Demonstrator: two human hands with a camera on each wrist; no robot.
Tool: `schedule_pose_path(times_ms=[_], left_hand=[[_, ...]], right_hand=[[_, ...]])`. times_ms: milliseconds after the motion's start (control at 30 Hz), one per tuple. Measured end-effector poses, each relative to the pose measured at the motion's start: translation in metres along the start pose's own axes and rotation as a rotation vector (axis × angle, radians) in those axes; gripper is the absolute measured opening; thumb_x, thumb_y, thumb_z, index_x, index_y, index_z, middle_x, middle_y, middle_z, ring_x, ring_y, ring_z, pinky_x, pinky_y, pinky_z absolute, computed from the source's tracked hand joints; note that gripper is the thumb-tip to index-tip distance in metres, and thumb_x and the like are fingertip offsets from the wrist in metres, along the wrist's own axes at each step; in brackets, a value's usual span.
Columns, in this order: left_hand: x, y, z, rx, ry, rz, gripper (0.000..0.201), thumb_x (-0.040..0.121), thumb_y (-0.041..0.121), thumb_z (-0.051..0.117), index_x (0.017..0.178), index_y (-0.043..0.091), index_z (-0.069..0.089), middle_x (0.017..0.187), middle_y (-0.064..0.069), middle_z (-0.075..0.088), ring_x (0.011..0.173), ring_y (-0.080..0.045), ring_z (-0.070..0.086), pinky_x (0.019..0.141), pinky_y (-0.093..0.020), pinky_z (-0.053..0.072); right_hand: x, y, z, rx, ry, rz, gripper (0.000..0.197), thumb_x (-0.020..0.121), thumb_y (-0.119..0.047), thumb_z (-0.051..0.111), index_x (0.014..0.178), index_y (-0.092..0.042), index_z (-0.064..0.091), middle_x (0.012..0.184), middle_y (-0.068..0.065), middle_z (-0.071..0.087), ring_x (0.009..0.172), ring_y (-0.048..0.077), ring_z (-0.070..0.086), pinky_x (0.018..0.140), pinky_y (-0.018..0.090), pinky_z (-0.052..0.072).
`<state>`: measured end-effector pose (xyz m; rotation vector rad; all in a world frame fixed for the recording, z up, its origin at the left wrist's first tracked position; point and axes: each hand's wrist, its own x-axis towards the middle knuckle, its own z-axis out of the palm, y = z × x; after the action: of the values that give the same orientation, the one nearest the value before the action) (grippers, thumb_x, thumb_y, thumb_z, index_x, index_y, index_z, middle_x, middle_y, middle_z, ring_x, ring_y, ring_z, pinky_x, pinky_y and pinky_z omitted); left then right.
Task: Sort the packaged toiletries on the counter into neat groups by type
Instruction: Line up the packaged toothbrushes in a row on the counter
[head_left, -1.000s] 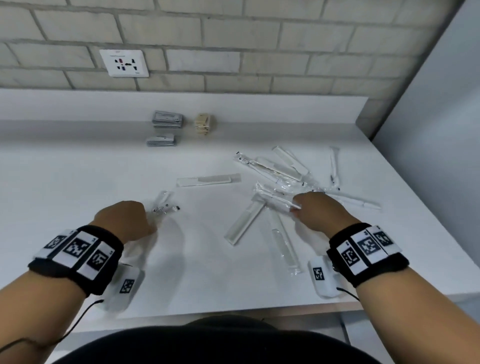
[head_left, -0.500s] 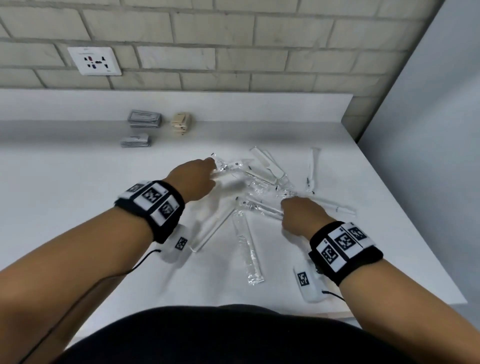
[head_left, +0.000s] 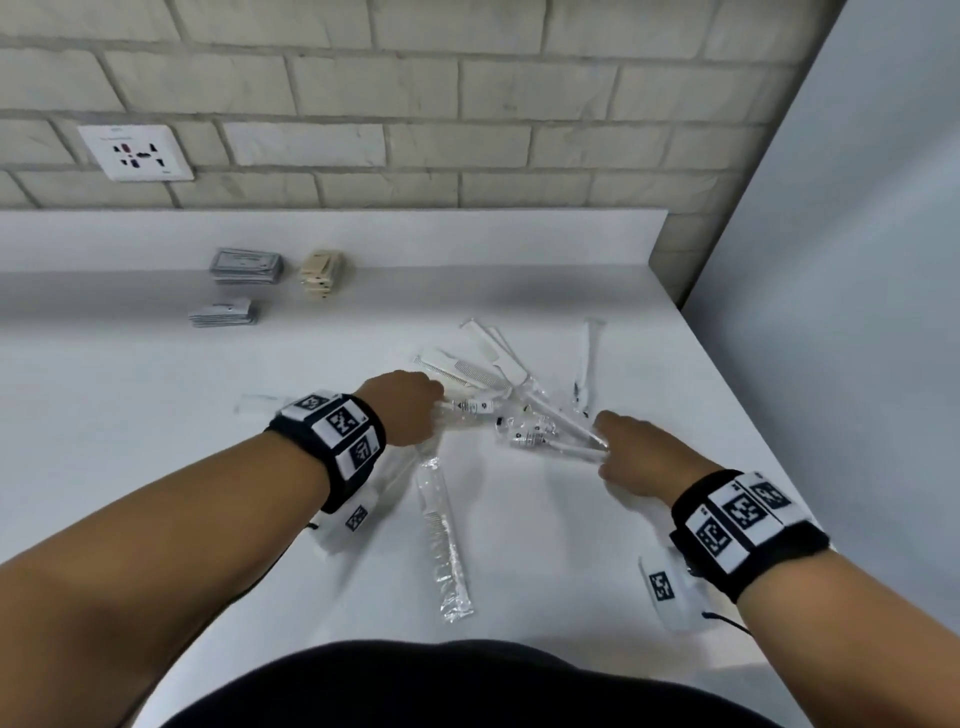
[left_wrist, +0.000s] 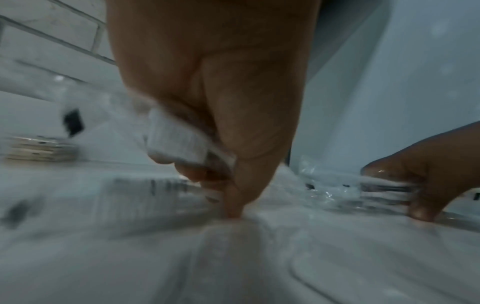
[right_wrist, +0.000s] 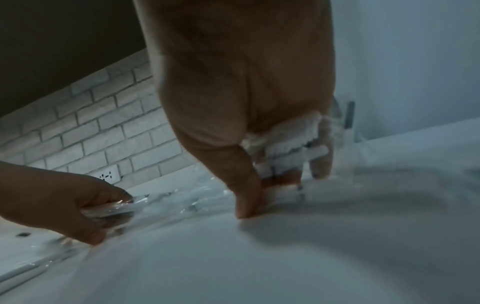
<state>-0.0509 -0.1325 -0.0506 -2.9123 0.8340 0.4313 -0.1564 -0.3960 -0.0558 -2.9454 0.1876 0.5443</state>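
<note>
While both hands (head_left: 405, 413) (head_left: 631, 454) pinch toothbrush packets (head_left: 470, 406), combs (head_left: 441, 540) scattered

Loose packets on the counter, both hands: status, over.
Left hand grips a clear packet. Right hand pinches a bundle of wrapped sticks. Loose pile unsorted; one wrapped comb lies apart, near edge.

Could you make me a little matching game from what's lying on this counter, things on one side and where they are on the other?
Things:
1. beige stack
2. wall socket
3. wrapped comb
4. left hand

Places:
A. on the brick wall, upper left
B. alone on the counter, nearest the person
C. at the back of the counter, right of the grey packet stacks
D. gripping a clear-wrapped packet

Pairs: 1-C, 2-A, 3-B, 4-D
</note>
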Motion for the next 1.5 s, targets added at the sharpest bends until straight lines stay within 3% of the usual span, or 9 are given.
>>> schedule_pose_path(times_ms=[167, 333, 500, 667, 867, 1100, 1300, 1400, 1500], left_hand=[[-0.011, 0.01, 0.003, 0.01, -0.018, -0.014, 0.032, 0.086, 0.034, 0.049, 0.113, 0.017, 0.054, 0.116, -0.002, 0.055, 0.108, -0.023, 0.056, 0.085, -0.032, 0.046], [-0.009, 0.001, -0.021, -0.078, 0.116, -0.085, 0.025, 0.09, 0.023, 0.049, 0.11, 0.009, 0.052, 0.108, -0.008, 0.06, 0.089, -0.024, 0.056, 0.07, -0.027, 0.038], [0.012, -0.011, -0.035, -0.141, 0.172, -0.211, 0.025, 0.092, 0.024, 0.05, 0.112, 0.009, 0.051, 0.108, -0.01, 0.062, 0.092, -0.027, 0.057, 0.075, -0.032, 0.044], [0.04, -0.023, -0.04, -0.162, 0.131, -0.297, 0.03, 0.09, 0.032, 0.055, 0.106, 0.008, 0.056, 0.111, -0.011, 0.061, 0.099, -0.029, 0.058, 0.077, -0.031, 0.044], [0.061, -0.033, -0.042, -0.458, 0.009, -0.318, 0.032, 0.088, 0.032, 0.059, 0.104, 0.004, 0.056, 0.093, -0.01, 0.066, 0.073, -0.026, 0.066, 0.068, -0.033, 0.053], [0.047, -0.042, -0.035, -0.67, -0.094, -0.223, 0.024, 0.081, 0.025, 0.06, 0.09, 0.003, 0.066, 0.085, -0.014, 0.073, 0.065, -0.024, 0.064, 0.047, -0.023, 0.044], [0.003, -0.058, -0.017, -0.969, -0.407, -0.088, 0.026, 0.087, 0.025, 0.063, 0.086, 0.001, 0.071, 0.084, -0.015, 0.073, 0.067, -0.022, 0.064, 0.07, -0.032, 0.05], [0.002, -0.067, -0.021, -1.16, -0.302, -0.195, 0.018, 0.093, 0.021, 0.06, 0.087, 0.004, 0.061, 0.073, -0.006, 0.068, 0.056, -0.016, 0.062, 0.057, -0.027, 0.049], [0.025, -0.083, -0.033, -1.288, -0.056, -0.322, 0.022, 0.089, 0.028, 0.065, 0.086, 0.008, 0.056, 0.074, -0.008, 0.058, 0.058, -0.02, 0.052, 0.067, -0.037, 0.04]], right_hand=[[-0.002, 0.001, -0.016, 0.027, -0.063, -0.057, 0.007, 0.084, -0.015, 0.049, 0.085, -0.02, 0.044, 0.093, -0.004, 0.044, 0.08, 0.018, 0.049, 0.056, 0.024, 0.031], [0.02, 0.004, -0.044, 0.391, 0.12, -0.016, 0.021, 0.09, -0.013, 0.047, 0.11, -0.015, 0.039, 0.091, 0.003, 0.054, 0.071, 0.02, 0.054, 0.054, 0.027, 0.037], [0.061, 0.003, -0.046, 0.395, 0.169, 0.168, 0.043, 0.08, -0.045, 0.07, 0.089, -0.009, 0.05, 0.081, 0.005, 0.055, 0.075, 0.024, 0.054, 0.066, 0.031, 0.041], [0.092, -0.002, -0.05, 0.29, -0.01, 0.226, 0.005, 0.068, -0.01, 0.063, 0.066, -0.006, 0.059, 0.063, 0.008, 0.064, 0.056, 0.023, 0.058, 0.052, 0.023, 0.042], [0.119, -0.027, -0.074, 0.628, 0.083, 0.097, 0.016, 0.083, -0.017, 0.053, 0.097, -0.008, 0.056, 0.082, 0.01, 0.063, 0.066, 0.025, 0.058, 0.06, 0.029, 0.045], [0.138, -0.081, -0.062, 0.792, -0.217, -0.124, 0.035, 0.074, -0.027, 0.075, 0.106, -0.016, 0.065, 0.1, 0.007, 0.07, 0.095, 0.027, 0.064, 0.088, 0.04, 0.048], [0.123, -0.079, -0.043, 0.824, -0.688, -0.144, 0.023, 0.089, -0.001, 0.056, 0.111, 0.006, 0.05, 0.094, 0.025, 0.071, 0.075, 0.031, 0.069, 0.062, 0.036, 0.057], [0.133, -0.081, -0.047, 0.868, -0.647, -0.108, 0.009, 0.087, 0.002, 0.055, 0.095, 0.002, 0.051, 0.076, 0.025, 0.066, 0.06, 0.033, 0.063, 0.058, 0.036, 0.053], [0.162, -0.09, -0.063, 0.925, -0.481, 0.012, 0.027, 0.068, -0.004, 0.068, 0.09, -0.001, 0.054, 0.073, 0.021, 0.062, 0.065, 0.033, 0.061, 0.068, 0.047, 0.054]])
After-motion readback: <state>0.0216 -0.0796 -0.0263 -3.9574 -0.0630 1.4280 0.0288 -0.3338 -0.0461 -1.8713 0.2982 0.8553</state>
